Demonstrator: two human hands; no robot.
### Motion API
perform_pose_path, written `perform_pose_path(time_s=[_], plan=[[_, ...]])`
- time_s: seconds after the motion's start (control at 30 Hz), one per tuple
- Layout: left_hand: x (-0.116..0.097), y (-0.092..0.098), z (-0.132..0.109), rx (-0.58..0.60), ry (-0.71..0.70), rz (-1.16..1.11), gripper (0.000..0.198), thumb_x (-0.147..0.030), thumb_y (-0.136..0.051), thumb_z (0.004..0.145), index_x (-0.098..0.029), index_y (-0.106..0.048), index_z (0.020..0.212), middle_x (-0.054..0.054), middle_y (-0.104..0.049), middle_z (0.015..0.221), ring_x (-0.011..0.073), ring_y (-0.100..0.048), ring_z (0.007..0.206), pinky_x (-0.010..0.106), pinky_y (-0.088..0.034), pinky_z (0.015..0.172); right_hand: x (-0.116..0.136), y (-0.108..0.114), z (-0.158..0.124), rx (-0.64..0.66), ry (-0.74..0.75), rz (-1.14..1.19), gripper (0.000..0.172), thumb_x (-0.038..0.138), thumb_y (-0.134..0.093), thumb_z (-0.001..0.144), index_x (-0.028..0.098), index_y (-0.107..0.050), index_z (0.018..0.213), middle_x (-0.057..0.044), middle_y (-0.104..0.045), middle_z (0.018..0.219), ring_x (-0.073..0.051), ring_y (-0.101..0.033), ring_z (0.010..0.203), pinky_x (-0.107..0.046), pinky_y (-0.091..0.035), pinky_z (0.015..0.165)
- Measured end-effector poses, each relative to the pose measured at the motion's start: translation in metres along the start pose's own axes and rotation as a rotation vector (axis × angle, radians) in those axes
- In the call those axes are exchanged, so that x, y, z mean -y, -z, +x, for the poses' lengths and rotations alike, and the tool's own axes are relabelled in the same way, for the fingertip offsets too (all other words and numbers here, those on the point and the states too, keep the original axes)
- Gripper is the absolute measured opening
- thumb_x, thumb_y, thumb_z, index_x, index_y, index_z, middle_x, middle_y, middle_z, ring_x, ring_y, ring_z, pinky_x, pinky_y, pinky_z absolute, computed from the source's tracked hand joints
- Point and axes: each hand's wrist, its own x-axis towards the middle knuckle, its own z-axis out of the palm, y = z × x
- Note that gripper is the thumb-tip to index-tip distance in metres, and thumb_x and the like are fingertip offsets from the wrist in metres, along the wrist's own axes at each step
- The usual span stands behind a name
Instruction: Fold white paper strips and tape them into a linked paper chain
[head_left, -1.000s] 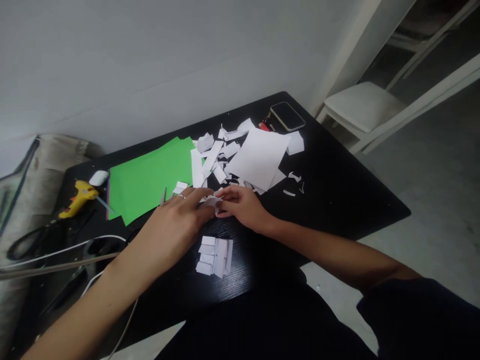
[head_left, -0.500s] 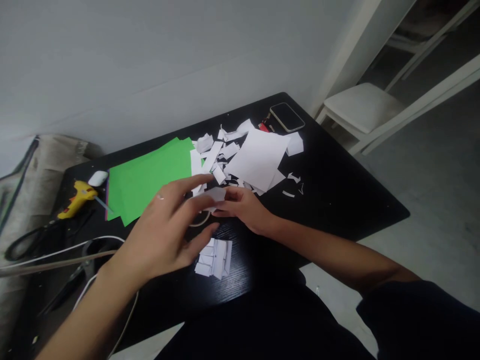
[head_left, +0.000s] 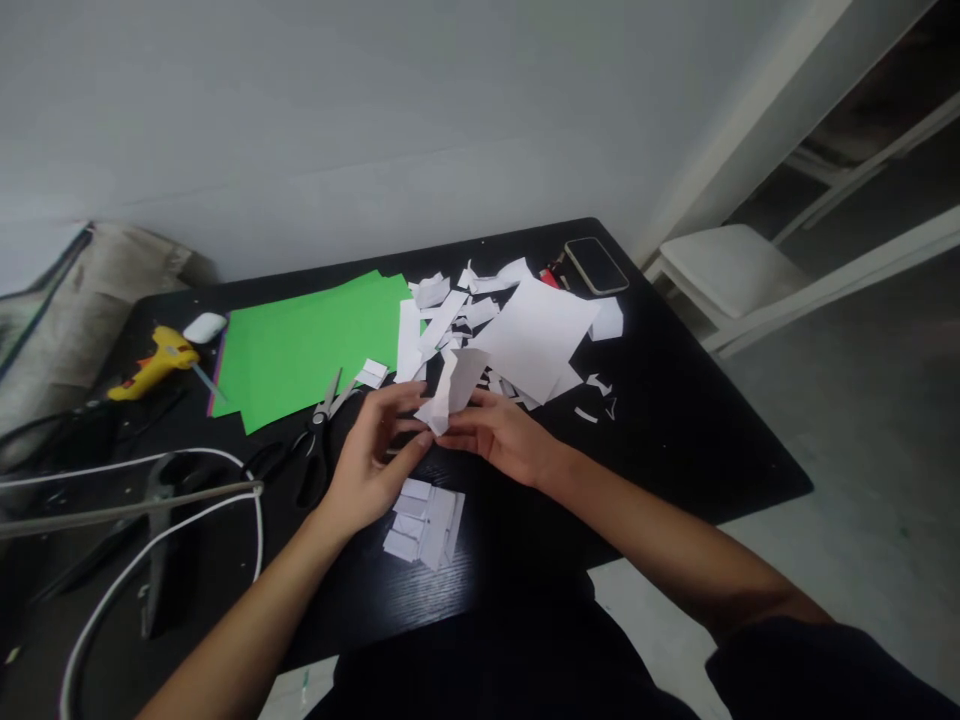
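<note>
A creased piece of white paper [head_left: 456, 385] stands tilted up between my two hands above the black table. At its lower left edge, my left hand [head_left: 367, 465] pinches it between thumb and fingers. My right hand [head_left: 506, 435] grips the lower right side, with some fingertips hidden behind the paper. Just below lies a small cluster of folded white paper pieces [head_left: 429, 525]. Black-handled scissors [head_left: 319, 440] rest, blades apart, left of my left hand. Near their tips is a small folded paper piece [head_left: 372, 374].
Green sheets [head_left: 315, 345] lie at the back left, beside a yellow glue gun [head_left: 166, 358] and a white rounded case [head_left: 205, 327]. White sheets [head_left: 536, 325] and paper scraps [head_left: 474, 312] cover the back middle. A phone [head_left: 596, 266] sits far right; white cables [head_left: 259, 520] cross the left.
My left hand has drawn in and closed on the paper, which now stands higher between both hands. The scissors and small folded piece, hidden before, now show. The view has shifted slightly.
</note>
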Motion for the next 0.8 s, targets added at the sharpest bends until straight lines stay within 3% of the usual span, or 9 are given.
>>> perform_pose_path(time_s=[0.13,0.33,0.47,0.53,0.63,0.73,0.8], plan=[[-0.002,0.0,-0.002,0.002,-0.057,0.059,0.02,-0.026,-0.066,0.1,-0.022,-0.067,0.119,0.012,-0.064,0.13,0.0225,-0.069,0.116,0.036,-0.065,0.09,0.0,0.003,0.001,0.011,-0.065,-0.014,0.027,0.013,-0.085,0.072,0.018,-0.075,0.096,-0.001,-0.079,0.091,-0.015,-0.075,0.082,-0.028,-0.066,0.083],[-0.002,0.005,0.001,-0.012,-0.12,0.159,0.014,-0.024,-0.068,0.1,-0.022,-0.068,0.113,0.011,-0.07,0.125,0.0222,-0.069,0.116,0.036,-0.061,0.092,0.001,0.007,0.0,0.063,-0.115,-0.088,0.03,0.021,-0.085,0.076,0.016,-0.073,0.103,-0.002,-0.078,0.085,-0.013,-0.075,0.074,-0.024,-0.063,0.076],[-0.002,0.006,0.001,-0.008,-0.166,0.191,0.009,-0.022,-0.068,0.1,-0.021,-0.069,0.108,0.009,-0.075,0.113,0.0215,-0.071,0.109,0.038,-0.06,0.093,-0.001,0.004,-0.001,0.052,-0.081,-0.175,0.04,0.026,-0.088,0.072,0.017,-0.068,0.106,-0.004,-0.077,0.091,-0.015,-0.074,0.078,-0.029,-0.063,0.077],[-0.002,0.006,-0.001,-0.024,-0.156,0.184,0.006,-0.024,-0.069,0.099,-0.021,-0.069,0.104,0.008,-0.076,0.108,0.0214,-0.072,0.106,0.038,-0.059,0.093,-0.005,0.003,-0.002,-0.026,0.051,-0.257,0.049,0.026,-0.091,0.068,0.019,-0.064,0.108,-0.004,-0.074,0.1,-0.017,-0.073,0.086,-0.031,-0.063,0.079],[0.0,0.005,-0.004,-0.049,-0.118,0.199,0.007,-0.027,-0.069,0.099,-0.021,-0.069,0.102,0.007,-0.077,0.105,0.0206,-0.073,0.1,0.036,-0.06,0.089,-0.011,0.002,-0.005,-0.231,0.435,-0.47,0.06,0.024,-0.096,0.061,0.024,-0.059,0.108,-0.002,-0.067,0.108,-0.017,-0.067,0.09,-0.03,-0.059,0.077],[0.002,0.006,-0.006,-0.06,-0.102,0.249,0.007,-0.027,-0.069,0.099,-0.021,-0.069,0.102,0.005,-0.077,0.098,0.0184,-0.073,0.089,0.031,-0.059,0.08,-0.012,0.001,-0.009,-0.347,0.743,-0.75,0.043,0.026,-0.093,0.069,0.025,-0.061,0.098,0.001,-0.064,0.096,-0.015,-0.059,0.08,-0.031,-0.054,0.076],[0.003,0.006,-0.006,-0.065,-0.115,0.265,0.005,-0.025,-0.07,0.098,-0.021,-0.07,0.102,0.004,-0.077,0.096,0.0173,-0.073,0.087,0.029,-0.059,0.077,-0.011,0.001,-0.011,-0.299,0.832,-0.909,0.026,0.025,-0.089,0.076,0.023,-0.064,0.083,0.0,-0.067,0.087,-0.016,-0.059,0.078,-0.032,-0.052,0.075]])
